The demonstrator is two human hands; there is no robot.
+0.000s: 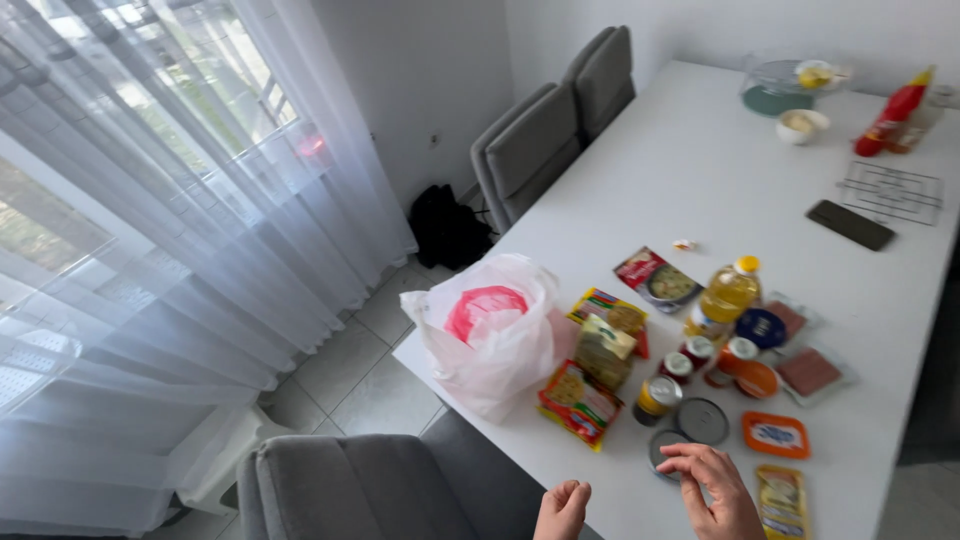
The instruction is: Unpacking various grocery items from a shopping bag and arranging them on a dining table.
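Right hand (pixel 712 490) hovers over the table's near edge with fingers spread and loosely curled, holding nothing; its fingertips are just above a flat round tin (pixel 668 447). Left hand (pixel 562 508) is low in view, curled almost into a fist, and appears to hold nothing either.

By the look of it the unpacking is nearly done: the white table (pixel 700 180) carries a spread of groceries, and the white bag (pixel 490 330) with a red mark sits slumped at the left of them. Whether anything is left inside cannot be seen.

Beside the bag lie flat food packets (pixel 580 400) and a small carton (pixel 605 350). An oil bottle (pixel 722 298) lies on its side, full of yellow oil, cap on. Small cans (pixel 657 397) stand shut near another flat tin (pixel 703 421). Two clear trays hold sliced meat (pixel 808 372), sealed. An orange tub (pixel 776 435) is lidded.

Far off, a small bowl (pixel 801 125) holds something pale, near a red sauce bottle (pixel 893 112).
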